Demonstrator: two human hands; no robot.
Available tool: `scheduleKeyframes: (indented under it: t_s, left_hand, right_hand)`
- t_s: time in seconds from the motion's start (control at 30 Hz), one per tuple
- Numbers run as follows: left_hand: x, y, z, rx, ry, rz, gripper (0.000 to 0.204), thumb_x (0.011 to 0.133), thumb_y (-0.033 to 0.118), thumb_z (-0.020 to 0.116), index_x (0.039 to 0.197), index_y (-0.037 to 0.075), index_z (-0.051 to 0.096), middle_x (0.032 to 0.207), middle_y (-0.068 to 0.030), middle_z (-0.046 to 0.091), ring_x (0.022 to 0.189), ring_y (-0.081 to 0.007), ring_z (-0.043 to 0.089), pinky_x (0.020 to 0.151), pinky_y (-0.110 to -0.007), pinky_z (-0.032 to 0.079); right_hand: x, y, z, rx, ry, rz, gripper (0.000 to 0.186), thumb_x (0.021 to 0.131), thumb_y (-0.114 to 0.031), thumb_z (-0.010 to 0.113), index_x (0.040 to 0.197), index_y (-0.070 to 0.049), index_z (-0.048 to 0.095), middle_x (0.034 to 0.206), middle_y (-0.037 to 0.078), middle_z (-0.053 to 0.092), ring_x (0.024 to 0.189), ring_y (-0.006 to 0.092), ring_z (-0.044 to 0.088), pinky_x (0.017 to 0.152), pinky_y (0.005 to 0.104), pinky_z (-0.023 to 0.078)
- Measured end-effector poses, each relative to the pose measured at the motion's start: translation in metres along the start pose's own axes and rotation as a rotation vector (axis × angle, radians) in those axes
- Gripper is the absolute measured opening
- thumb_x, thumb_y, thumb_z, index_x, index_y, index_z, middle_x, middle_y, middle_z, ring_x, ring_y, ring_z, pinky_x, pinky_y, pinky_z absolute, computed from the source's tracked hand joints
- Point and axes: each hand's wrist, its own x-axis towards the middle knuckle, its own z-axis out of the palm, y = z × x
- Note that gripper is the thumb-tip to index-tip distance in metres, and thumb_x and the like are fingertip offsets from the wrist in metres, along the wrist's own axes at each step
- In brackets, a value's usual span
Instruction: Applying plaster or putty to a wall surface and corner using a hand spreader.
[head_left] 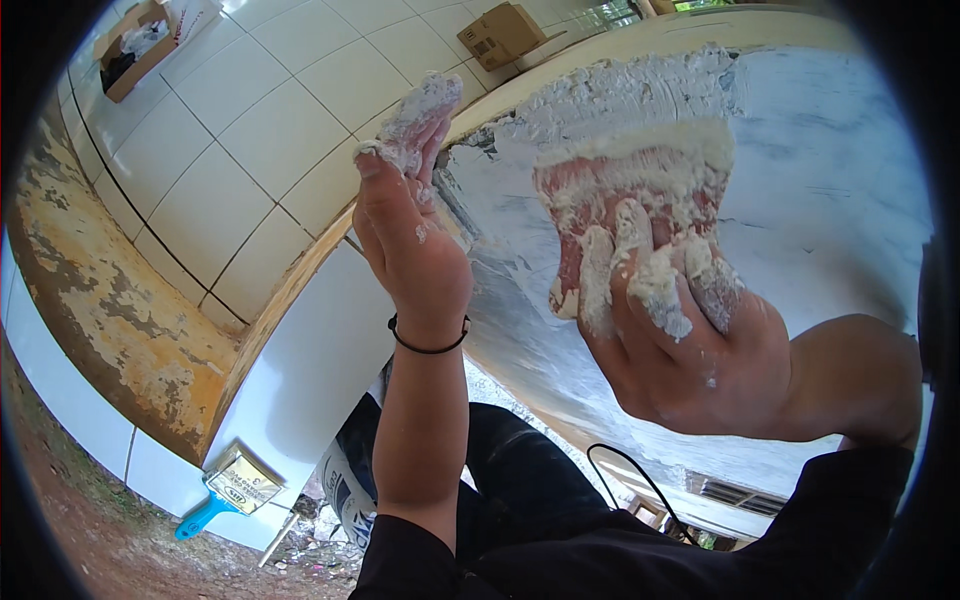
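My left hand (pixel 408 220), with white paste on its fingertips and thumb, is held upright, fingers stretched out and lying side by side, at the corner edge of the plastered surface (pixel 820 140). A dark band circles that wrist. In my right hand (pixel 690 350) is a small red scraper (pixel 635 175), heavily smeared with white paste. My paste-covered fingers press on its face, over the pale surface. A band of rough white paste (pixel 620 90) runs along the upper edge of that surface, above the scraper.
A white tiled ledge (pixel 250 160) holds two cardboard boxes (pixel 500 35) (pixel 130 60) at the back. A peeling yellow edge (pixel 110 330) curves down the left. A blue-handled paintbrush (pixel 228 490) lies on white tile at lower left, near a white bucket (pixel 345 500) beside my legs.
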Motion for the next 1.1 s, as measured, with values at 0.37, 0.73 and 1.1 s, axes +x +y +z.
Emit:
scheduleKeyframes:
  t_s: [0.37,0.73,1.1]
  left_hand:
    - [-0.005,-0.004,-0.006,0.06,0.057,-0.019,0.055,0.091,0.034,0.021,0.104,-0.013,0.046,0.102,-0.0259,0.054,0.099,-0.0331,0.053,0.093,-0.042,0.037]
    - [-0.007,0.003,-0.009,-0.005,0.052,-0.027,0.058,0.092,0.036,0.018,0.108,-0.012,0.047,0.108,-0.0219,0.052,0.105,-0.0281,0.05,0.096,-0.038,0.034]
    - [-0.013,-0.001,-0.016,0.037,0.04,-0.019,0.057,0.092,0.035,0.017,0.108,-0.012,0.047,0.108,-0.0211,0.052,0.105,-0.0279,0.05,0.095,-0.037,0.035]
  right_hand:
    - [-0.011,0.017,0.0,0.007,-0.114,-0.106,0.024,0.06,-0.013,0.056,0.079,0.001,0.062,0.08,0.012,0.056,0.085,0.0215,0.049,0.063,0.0283,0.044]
    - [0.025,0.021,0.012,-0.062,0.026,-0.065,0.015,0.064,-0.013,0.06,0.078,-0.01,0.064,0.084,0.005,0.058,0.096,0.017,0.045,0.062,0.0276,0.045]
    - [0.002,0.013,0.0,-0.002,-0.023,-0.101,0.019,0.06,-0.016,0.057,0.073,-0.003,0.062,0.079,0.005,0.057,0.087,0.0226,0.047,0.063,0.0303,0.041]
